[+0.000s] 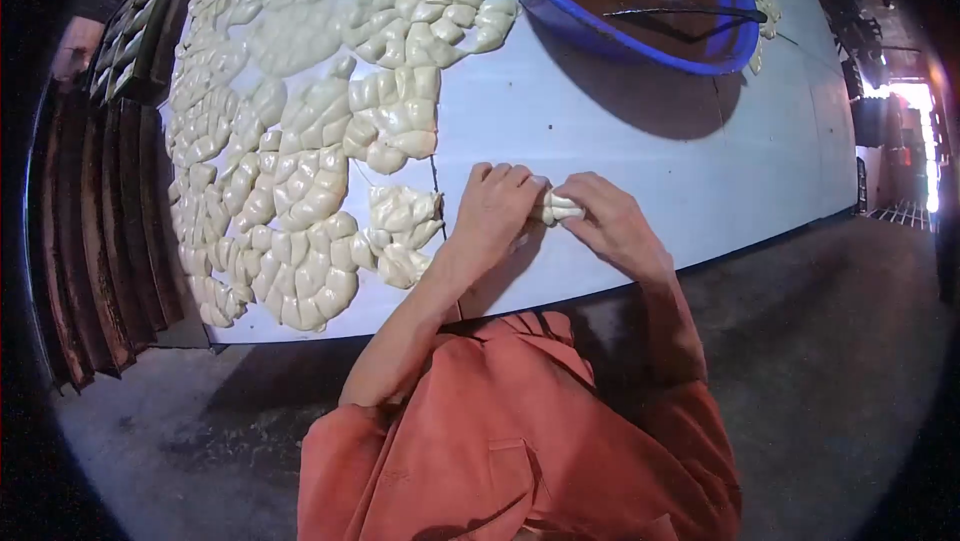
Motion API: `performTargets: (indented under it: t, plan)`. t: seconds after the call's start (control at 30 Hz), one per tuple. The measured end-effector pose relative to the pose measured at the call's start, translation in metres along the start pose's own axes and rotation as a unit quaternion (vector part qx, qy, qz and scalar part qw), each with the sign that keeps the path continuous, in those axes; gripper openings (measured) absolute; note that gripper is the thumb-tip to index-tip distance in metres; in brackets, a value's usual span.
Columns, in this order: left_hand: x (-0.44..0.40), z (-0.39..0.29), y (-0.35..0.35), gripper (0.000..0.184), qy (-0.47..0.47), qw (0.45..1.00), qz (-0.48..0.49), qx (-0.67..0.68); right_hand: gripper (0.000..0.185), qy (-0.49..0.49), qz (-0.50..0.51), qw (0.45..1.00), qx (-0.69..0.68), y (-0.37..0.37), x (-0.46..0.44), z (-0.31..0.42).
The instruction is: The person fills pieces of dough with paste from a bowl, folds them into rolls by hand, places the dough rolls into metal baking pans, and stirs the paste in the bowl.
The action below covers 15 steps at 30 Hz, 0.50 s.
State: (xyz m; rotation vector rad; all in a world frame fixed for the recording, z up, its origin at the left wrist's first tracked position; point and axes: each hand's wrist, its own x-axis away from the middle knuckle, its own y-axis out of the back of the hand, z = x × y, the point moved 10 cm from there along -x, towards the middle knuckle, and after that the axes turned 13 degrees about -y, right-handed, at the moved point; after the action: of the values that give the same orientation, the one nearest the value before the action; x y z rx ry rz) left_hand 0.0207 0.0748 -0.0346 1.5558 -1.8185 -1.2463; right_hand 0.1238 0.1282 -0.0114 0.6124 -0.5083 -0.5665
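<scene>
Left hand (497, 203), right hand (608, 221) gripping dough piece (560, 205) on near tabletop (660, 181); likely shaping; next probably needs even pressure.

The small piece of dough (561, 208), pale and creased into rounded segments, was held between the fingers (585, 191) of left hand (496, 209) and right hand (617, 226), near the table (690, 186) edge, partly covered.

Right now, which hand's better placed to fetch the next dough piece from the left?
Probably the left hand: it's nearer the spread-out dough. The right hand sits farther away, with the small dough piece between both hands.
</scene>
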Motion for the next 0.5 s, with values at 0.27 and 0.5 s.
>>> performTargets:
  t: [0.27, 0.5]
  plan:
    - [0.023, -0.011, 0.016, 0.094, 0.040, 0.997, 0.011, 0.070, 0.048, -0.014, -0.089, 0.985, 0.149, 0.012, 0.005, 0.025]
    - [0.132, 0.049, 0.115, 0.033, 0.144, 0.967, -0.208, -0.020, 0.027, 0.004, -0.137, 0.991, 0.005, -0.029, -0.012, 0.071]
